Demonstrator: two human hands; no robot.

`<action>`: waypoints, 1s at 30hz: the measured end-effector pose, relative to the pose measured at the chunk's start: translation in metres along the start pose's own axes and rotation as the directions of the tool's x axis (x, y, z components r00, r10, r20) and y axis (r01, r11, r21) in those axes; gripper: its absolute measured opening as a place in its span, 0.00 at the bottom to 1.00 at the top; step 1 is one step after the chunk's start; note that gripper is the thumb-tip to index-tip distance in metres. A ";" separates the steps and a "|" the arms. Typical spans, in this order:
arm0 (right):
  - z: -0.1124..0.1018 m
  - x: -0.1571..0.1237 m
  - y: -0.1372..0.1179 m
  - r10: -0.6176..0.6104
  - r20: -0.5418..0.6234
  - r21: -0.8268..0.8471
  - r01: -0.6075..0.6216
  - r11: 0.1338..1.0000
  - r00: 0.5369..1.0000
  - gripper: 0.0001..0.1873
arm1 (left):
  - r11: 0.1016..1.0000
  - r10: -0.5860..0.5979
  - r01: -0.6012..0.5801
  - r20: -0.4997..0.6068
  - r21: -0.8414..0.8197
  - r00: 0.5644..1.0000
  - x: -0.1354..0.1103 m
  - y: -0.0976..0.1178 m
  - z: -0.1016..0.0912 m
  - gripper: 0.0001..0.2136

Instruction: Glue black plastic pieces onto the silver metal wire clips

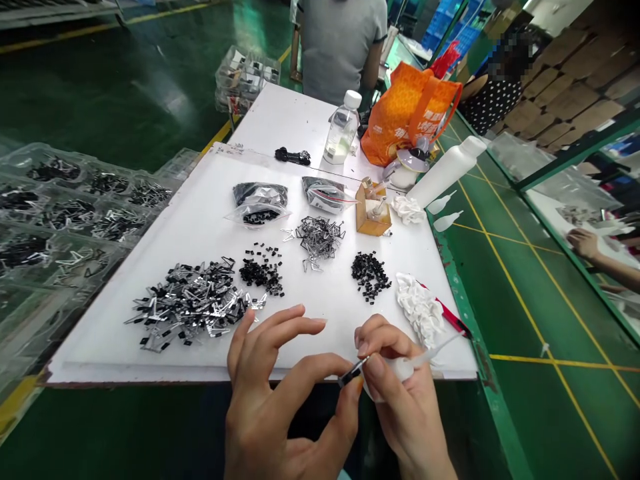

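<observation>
Clip [351, 373], black part plus bright metal, is up off the table [320, 303], at its near edge, well to the camera side of the amber box [374, 225]. Long axis slants: black end low-left, metal end up-right, roughly toward the right thumb

Left hand [285, 407]: grip closed down to the clip's thickness, thumb and index on the black part, other fingers fanned out, probably to give a clear view. Right hand [413, 410]: thumb and index nearly meet at the metal end, can't tell if they pinch the clip or only steady it. The palm has a squeeze bottle [401, 369], nozzle up-right, away from the clip; likely tucked there so the fingertips stay free

On the table, relative to the amber box: bare metal clips [319, 240] just left, black bits [371, 275] on the near side, more black bits [261, 273] farther left, large clip pile [193, 300] left and nearer, crumpled white cloth [419, 308] near-right. Looks sorted by kind, within easy reach. Bagged parts [260, 200] left, clear bottle [342, 133] and orange bag [393, 127] behind
</observation>
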State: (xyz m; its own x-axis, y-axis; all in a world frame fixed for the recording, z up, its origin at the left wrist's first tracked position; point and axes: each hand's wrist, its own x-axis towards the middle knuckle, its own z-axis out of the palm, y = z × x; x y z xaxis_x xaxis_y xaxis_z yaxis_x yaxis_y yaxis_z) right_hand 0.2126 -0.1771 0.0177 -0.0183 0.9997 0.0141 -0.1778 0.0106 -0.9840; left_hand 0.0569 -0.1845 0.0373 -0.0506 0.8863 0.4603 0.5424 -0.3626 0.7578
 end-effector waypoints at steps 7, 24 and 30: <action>0.004 -0.005 0.006 -0.004 -0.071 0.029 0.006 1.000 0.997 0.04 | 0.996 0.026 -0.027 0.009 0.081 1.000 -0.001 0.001 0.001 0.11; -0.003 0.009 -0.007 0.193 -0.069 0.096 -0.186 0.978 0.979 0.13 | 0.942 -0.143 0.210 0.253 -0.262 0.957 0.007 -0.013 -0.003 0.18; -0.005 0.009 -0.007 0.206 -0.078 0.133 -0.194 0.972 0.975 0.12 | 0.090 -0.582 0.841 0.657 -0.533 0.479 0.010 -0.014 -0.001 0.16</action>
State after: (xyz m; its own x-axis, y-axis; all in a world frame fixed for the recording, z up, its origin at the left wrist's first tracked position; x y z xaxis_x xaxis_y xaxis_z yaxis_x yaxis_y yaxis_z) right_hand 0.2181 -0.1679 0.0240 0.0228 0.9790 -0.2026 -0.3002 -0.1866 -0.9355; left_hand 0.0483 -0.1705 0.0317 0.2115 0.8248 -0.5245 -0.4405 0.5594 0.7021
